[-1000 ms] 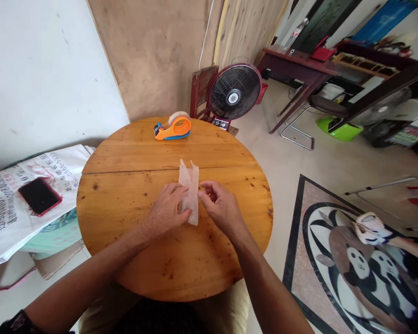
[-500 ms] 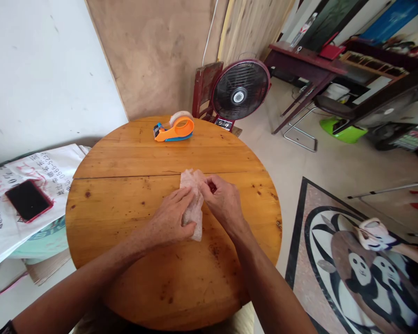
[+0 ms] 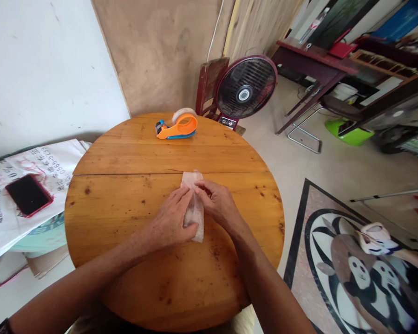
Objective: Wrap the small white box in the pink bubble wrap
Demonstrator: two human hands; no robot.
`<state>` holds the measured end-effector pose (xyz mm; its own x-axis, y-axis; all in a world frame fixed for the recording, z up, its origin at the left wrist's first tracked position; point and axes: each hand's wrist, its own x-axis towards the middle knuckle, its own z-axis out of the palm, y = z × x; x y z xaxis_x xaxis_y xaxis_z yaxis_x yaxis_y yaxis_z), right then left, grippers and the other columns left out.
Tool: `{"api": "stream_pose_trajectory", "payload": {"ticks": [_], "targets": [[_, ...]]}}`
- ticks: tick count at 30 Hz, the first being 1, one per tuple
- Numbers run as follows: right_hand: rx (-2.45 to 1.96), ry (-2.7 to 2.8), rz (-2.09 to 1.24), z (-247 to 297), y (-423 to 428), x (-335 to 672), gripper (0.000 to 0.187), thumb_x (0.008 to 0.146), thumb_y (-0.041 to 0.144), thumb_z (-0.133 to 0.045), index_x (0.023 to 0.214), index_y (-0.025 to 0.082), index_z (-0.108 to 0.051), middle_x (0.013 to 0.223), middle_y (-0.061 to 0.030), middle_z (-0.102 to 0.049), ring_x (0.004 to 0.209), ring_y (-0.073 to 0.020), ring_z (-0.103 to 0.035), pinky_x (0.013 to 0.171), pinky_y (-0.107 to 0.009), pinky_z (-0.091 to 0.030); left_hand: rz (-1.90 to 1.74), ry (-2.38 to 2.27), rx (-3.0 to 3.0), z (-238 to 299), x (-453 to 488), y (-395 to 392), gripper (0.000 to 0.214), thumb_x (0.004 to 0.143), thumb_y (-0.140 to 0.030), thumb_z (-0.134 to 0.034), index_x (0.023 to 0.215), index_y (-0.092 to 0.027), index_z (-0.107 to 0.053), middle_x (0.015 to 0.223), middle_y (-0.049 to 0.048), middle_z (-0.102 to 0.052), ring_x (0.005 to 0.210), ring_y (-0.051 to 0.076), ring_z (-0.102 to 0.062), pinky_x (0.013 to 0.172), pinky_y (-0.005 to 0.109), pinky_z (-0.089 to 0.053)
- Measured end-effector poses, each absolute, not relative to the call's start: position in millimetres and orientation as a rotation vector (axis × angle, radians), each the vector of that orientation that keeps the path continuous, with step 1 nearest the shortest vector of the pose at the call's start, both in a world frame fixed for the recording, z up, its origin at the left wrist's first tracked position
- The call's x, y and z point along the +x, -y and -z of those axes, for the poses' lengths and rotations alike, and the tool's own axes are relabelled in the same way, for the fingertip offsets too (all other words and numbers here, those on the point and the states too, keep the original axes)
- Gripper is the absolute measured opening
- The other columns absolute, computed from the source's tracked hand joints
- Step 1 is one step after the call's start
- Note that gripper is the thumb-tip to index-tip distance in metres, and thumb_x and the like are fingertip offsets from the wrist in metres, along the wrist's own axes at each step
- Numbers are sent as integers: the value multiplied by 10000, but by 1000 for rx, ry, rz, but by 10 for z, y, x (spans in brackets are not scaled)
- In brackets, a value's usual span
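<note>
A narrow, whitish see-through packet of bubble wrap (image 3: 195, 222) lies lengthwise on the round wooden table (image 3: 118, 195). What is inside the wrap, if anything, I cannot make out. My left hand (image 3: 172, 215) holds it from the left side, fingertips on its upper part and thumb near its lower end. On the upper right edge, my right hand (image 3: 218, 202) works with thumb and index finger close together on the wrap. Farther back on the table stands an orange and blue tape dispenser (image 3: 177, 127) with a roll of tape; neither hand touches it.
A phone (image 3: 29, 195) in a red case lies on a white printed sack (image 3: 64, 160) left of the table. Behind the table are a fan (image 3: 245, 88) and a wooden chair (image 3: 209, 81). At the right, another person's arm (image 3: 413, 260) shows above the panda floor pattern (image 3: 360, 273).
The raised upper flap of the bubble wrap now lies flatter. My right hand has shifted slightly left and lower over it, while my left hand keeps its place. The view has turned a little.
</note>
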<state>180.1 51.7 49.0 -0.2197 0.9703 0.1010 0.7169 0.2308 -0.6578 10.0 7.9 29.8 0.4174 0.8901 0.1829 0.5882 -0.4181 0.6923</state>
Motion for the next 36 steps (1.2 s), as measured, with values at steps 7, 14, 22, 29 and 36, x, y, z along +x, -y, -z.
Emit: {"api": "stream_pose_trajectory", "payload": {"ticks": [7, 14, 22, 29, 36], "targets": [[-1698, 2250, -477, -426, -536, 1784, 251, 891, 248, -550, 1082, 239, -714, 1053, -75, -706, 874, -196, -631, 732, -283, -457, -787, -1217, 2448, -414, 93, 13, 552, 823, -173, -555, 1368, -170, -471, 1492, 158, -444, 1409, 336, -367, 1134, 534, -351], [-1602, 2023, -496, -306, -622, 1902, 228, 860, 236, -542, 998, 222, -724, 942, -63, -706, 816, -178, -631, 736, -290, -474, -713, -1127, 2460, -364, 98, -18, 374, 846, -184, -517, 1202, -116, -607, 1281, 154, -645, 1227, 308, -563, 1045, 490, -454], [-1728, 1947, -741, -399, -921, 2047, 282, 777, 463, -632, 800, 184, -662, 762, -22, -658, 661, -146, -542, 626, -269, -394, -799, -1101, 2360, -295, 107, 1, 365, 843, -167, -497, 1187, -124, -609, 1281, 164, -638, 1246, 303, -552, 1065, 505, -445], [-1477, 1796, -1077, -295, -1072, 1927, 336, 751, 493, -629, 640, 188, -540, 612, 41, -461, 583, -103, -403, 555, -241, -329, -840, -1082, 2337, -282, 96, 8, 414, 830, -152, -504, 1238, -131, -572, 1311, 153, -618, 1272, 308, -523, 1062, 513, -449], [-1509, 1747, -920, -134, -1092, 1842, 222, 755, 374, -617, 641, 188, -575, 610, 27, -529, 576, -111, -443, 549, -235, -338, -885, -1099, 2439, -305, 102, 31, 380, 841, -124, -526, 1215, -163, -579, 1349, 129, -584, 1290, 312, -497, 1072, 541, -418]]}}
